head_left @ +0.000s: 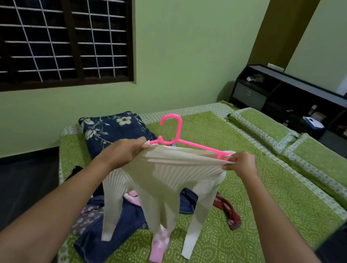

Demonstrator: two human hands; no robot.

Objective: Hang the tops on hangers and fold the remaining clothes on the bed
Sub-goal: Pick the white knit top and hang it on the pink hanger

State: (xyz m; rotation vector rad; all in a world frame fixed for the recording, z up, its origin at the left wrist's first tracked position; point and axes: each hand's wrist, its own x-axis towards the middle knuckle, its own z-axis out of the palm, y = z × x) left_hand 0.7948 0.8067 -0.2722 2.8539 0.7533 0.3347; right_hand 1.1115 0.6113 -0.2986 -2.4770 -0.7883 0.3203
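The cream ribbed top (167,176) is stretching between the left hand (126,152) and right hand (241,164), both pinching its shoulders over the pink hanger (173,139); next, I'd guess, seating the shoulders squarely.

1. The hanger (174,139) is smooth, glossy pink plastic.
2. The top (159,181) is cream ribbed knit cloth (matt, finely ridged).
3. The bedsheet (246,212) is matt printed green cloth.
4. The jeans (101,241) are dark blue denim.
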